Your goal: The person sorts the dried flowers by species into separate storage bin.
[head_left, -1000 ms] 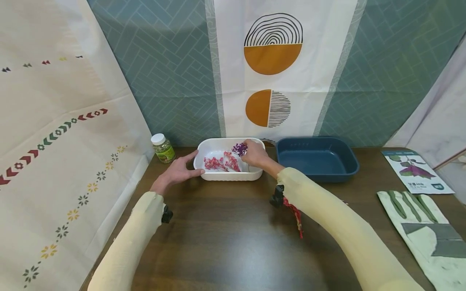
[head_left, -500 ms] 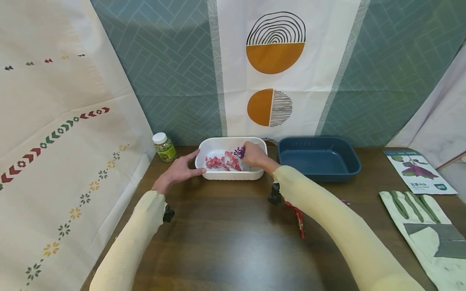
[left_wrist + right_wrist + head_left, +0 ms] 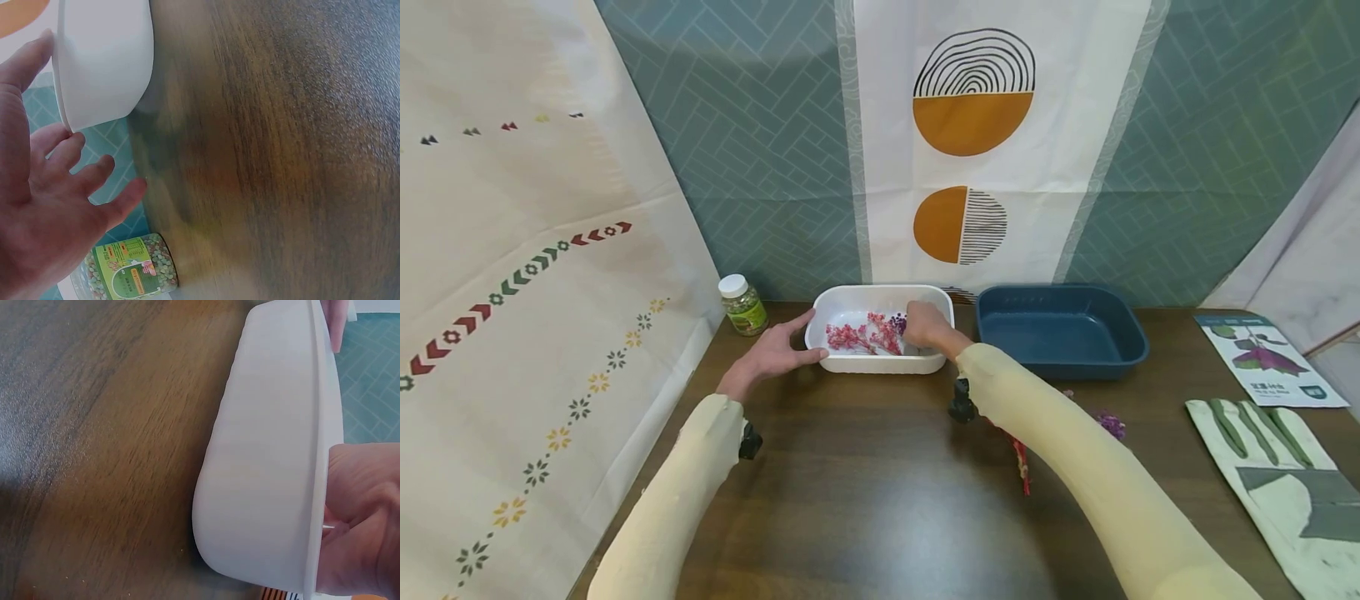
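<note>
A white rectangular dish [image 3: 880, 364] stands at the back of the table. My left hand [image 3: 772, 352] spans its left end, thumb and fingertips touching the rim, the other fingers spread loosely, as the left wrist view shows. Inside the dish, my right hand [image 3: 927, 323] pinches a sprig of purple dried flowers [image 3: 898, 322], low near the dish floor. Its fingertips are mostly hidden; a thin pale stem [image 3: 329, 527] shows between them in the right wrist view. Pink dried flower sprigs [image 3: 850, 337] lie in the dish, left of the purple one.
A blue dish [image 3: 1045, 329] stands right of the white one. A white-capped jar [image 3: 747, 312] is at the back left. Under the right forearm lie a red dried sprig [image 3: 1022, 467] and purple flowers [image 3: 1111, 424]. A printed packet [image 3: 1262, 358] and a patterned cloth [image 3: 1262, 492] lie at right.
My right hand has lowered the purple sprig deeper into the white dish. My left hand keeps its place at the rim. Purple flowers on the table now show beside the right forearm.
</note>
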Demonstrator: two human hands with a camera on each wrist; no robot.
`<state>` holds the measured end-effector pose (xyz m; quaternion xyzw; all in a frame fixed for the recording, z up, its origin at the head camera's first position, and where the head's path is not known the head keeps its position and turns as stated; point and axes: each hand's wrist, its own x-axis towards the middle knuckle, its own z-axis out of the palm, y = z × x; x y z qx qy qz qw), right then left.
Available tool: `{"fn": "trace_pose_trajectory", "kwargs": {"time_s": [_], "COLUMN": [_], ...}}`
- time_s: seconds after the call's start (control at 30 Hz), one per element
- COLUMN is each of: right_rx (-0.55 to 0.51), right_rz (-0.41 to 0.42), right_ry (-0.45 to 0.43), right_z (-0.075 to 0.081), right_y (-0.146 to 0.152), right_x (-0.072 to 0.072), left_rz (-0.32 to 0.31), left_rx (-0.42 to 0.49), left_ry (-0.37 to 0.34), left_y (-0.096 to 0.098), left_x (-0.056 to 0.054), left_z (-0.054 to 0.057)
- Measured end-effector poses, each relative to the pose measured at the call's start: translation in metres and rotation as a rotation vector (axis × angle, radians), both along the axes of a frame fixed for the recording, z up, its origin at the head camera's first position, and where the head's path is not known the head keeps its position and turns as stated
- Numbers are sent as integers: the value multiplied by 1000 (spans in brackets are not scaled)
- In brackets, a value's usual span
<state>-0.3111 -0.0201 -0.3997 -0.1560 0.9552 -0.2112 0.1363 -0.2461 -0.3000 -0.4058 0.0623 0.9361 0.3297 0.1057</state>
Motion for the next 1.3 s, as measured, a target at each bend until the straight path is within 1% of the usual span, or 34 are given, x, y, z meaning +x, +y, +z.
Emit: {"fn": "trace_pose_trajectory", "kwargs": {"time_s": [0.27,0.43,0.57,0.73,0.87,1.07,1.3], "right_rx": [49,74,81,57,50,32,10], "right_rz": [19,39,30,12,9,16,70], "right_ry": [5,16,12,8,13,28,91], "right_z": [-2,0,1,1,-1,1,7], "right_y": [0,-1,0,0,-1,-1,1], "right_x": [-2,0,3,4,2,1,3], "left_rz": [-9,0,-5,-10,-14,-6,4], "left_rx": [-5,-1,1,4,3,4,7], "left_ry": [4,1,-2,6,16,0,-6], "left_y": [0,0,0,0,0,0,1], "left_x": [0,2,1,1,1,1,0], "left_z": [1,2,1,0,0,-1,-1]}}
